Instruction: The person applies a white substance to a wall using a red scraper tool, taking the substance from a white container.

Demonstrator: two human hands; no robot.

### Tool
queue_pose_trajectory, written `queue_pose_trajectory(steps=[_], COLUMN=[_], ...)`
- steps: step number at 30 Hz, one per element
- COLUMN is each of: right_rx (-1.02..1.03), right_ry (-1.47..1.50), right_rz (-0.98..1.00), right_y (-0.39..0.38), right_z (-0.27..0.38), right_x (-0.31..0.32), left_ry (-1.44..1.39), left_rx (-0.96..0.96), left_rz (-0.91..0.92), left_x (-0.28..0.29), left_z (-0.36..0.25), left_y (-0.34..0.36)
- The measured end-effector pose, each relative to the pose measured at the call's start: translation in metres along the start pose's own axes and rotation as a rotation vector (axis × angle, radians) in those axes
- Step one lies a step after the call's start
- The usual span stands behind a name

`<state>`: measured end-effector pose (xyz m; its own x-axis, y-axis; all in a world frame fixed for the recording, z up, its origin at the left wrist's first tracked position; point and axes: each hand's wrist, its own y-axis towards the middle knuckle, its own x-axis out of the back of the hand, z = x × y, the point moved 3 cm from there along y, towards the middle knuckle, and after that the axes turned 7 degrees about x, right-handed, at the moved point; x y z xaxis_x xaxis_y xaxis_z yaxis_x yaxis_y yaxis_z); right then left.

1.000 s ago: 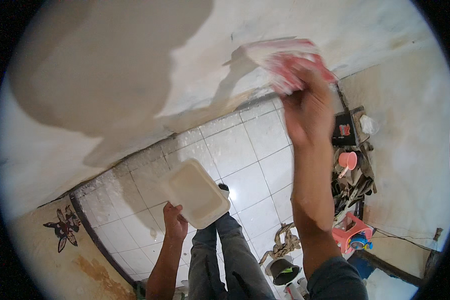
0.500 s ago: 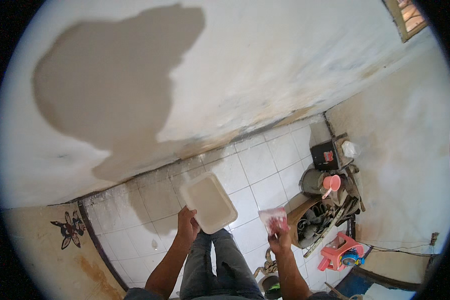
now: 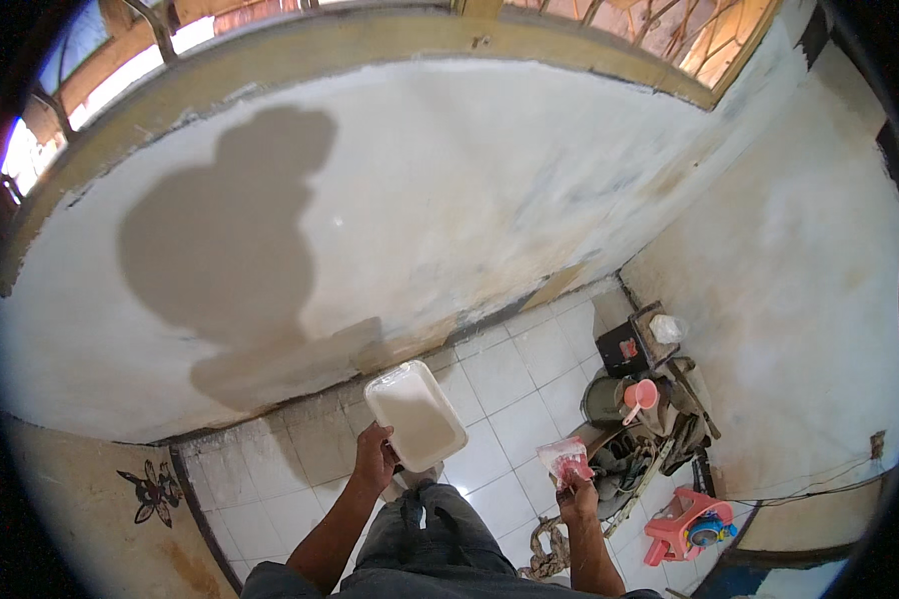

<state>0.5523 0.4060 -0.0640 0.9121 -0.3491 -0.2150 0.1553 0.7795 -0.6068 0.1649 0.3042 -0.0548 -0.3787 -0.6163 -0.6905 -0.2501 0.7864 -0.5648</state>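
Observation:
My left hand grips the lower left edge of a shallow cream rectangular tray, tilted so its hollow inside faces me. Nothing lies in the tray. Over on the right, my right hand is closed around a small clear plastic packet with pink-red contents; what exactly is inside cannot be made out. Tray and packet are held well apart, both above the tiled floor.
White tiles cover the floor below a stained wall. To the right stand a grey bucket with a pink dipper, a black box, a heap of shoes and cloth, and a pink stool bearing a blue object. A barred window runs above.
The view has tipped upward, bringing the window in. My right hand and the packet sit slightly lower and farther right. Both hands keep their holds.

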Motion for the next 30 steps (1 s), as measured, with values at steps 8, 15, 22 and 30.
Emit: queue_pose_trajectory(steps=[8, 15, 22, 30], right_rx=[0.068, 0.128, 0.140, 0.199], right_ry=[0.128, 0.246, 0.302, 0.155], right_rz=[0.018, 0.129, 0.064, 0.130], right_y=[0.018, 0.005, 0.003, -0.037], right_z=[0.014, 0.027, 0.025, 0.039], right_x=[0.020, 0.009, -0.003, -0.051], left_ry=[0.036, 0.047, 0.086, 0.090], left_rx=[-0.037, -0.010, -0.038, -0.029], left_rz=[0.031, 0.060, 0.084, 0.038], left_x=[-0.012, -0.023, -0.024, -0.011], left_z=[-0.012, -0.018, -0.017, -0.027], left_y=[-0.016, -0.037, -0.050, -0.064])
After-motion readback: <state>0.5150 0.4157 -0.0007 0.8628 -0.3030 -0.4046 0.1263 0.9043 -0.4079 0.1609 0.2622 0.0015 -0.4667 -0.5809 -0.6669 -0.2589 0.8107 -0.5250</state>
